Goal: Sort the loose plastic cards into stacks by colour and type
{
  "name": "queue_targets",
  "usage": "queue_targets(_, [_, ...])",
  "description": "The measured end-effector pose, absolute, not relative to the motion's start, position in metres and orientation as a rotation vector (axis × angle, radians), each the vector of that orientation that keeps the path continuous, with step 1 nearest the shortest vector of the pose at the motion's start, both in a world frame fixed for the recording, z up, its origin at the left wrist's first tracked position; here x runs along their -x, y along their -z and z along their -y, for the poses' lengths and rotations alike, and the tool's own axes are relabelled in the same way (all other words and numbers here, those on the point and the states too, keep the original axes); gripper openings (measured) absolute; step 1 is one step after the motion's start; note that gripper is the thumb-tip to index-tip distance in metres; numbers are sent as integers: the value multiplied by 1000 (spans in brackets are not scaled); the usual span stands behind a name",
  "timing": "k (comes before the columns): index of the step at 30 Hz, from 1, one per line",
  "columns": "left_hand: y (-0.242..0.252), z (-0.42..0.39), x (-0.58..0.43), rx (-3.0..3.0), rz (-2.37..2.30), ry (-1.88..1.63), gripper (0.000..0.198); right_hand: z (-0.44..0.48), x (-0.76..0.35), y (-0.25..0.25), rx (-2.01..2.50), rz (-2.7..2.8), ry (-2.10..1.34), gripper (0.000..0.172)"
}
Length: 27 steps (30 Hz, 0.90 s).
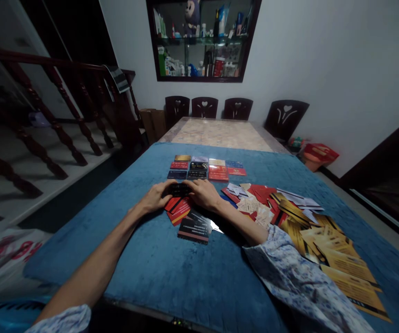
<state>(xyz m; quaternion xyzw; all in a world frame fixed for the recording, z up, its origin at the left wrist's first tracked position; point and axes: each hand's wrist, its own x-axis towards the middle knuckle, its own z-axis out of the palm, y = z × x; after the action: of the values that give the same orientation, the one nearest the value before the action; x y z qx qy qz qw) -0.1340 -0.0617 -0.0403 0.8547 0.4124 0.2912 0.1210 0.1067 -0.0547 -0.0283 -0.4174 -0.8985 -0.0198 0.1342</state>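
Both my hands hold one black card (180,189) by its sides, low over the blue cloth. My left hand (156,196) grips its left edge between thumb and fingers. On the opposite edge, my right hand (202,193) has its fingers closed the same way. Just beyond my fingertips, several cards lie in rows, with a dark blue card (177,175) and a red card (218,173) nearest. Beneath and in front of my hands, red cards (178,209) and a larger black card (194,229) overlap in a loose pile.
A blue cloth (133,259) covers the near part of the table. To the right spreads a heap of red envelopes (260,193), paper slips (249,205) and gold cards (345,259). Dark chairs (204,107) stand behind the table. A white plastic bag (8,254) is at the left.
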Motion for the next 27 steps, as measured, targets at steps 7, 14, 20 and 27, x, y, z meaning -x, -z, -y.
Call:
queue_targets(7, [40, 63, 130, -2436, -1271, -861, 51, 55, -105, 26, 1242, 2616, 58, 51])
queue_targets(14, [43, 60, 134, -2422, -1337, -856, 59, 55, -106, 26, 1254, 2593, 42, 55])
queue_targets(20, [46, 58, 134, -2440, -1392, -845, 58, 53, -109, 24, 1211, 2592, -30, 61])
queue_targets(27, [42, 57, 127, -2529, -1428, -724, 56, 52, -114, 16, 1281, 2627, -17, 61])
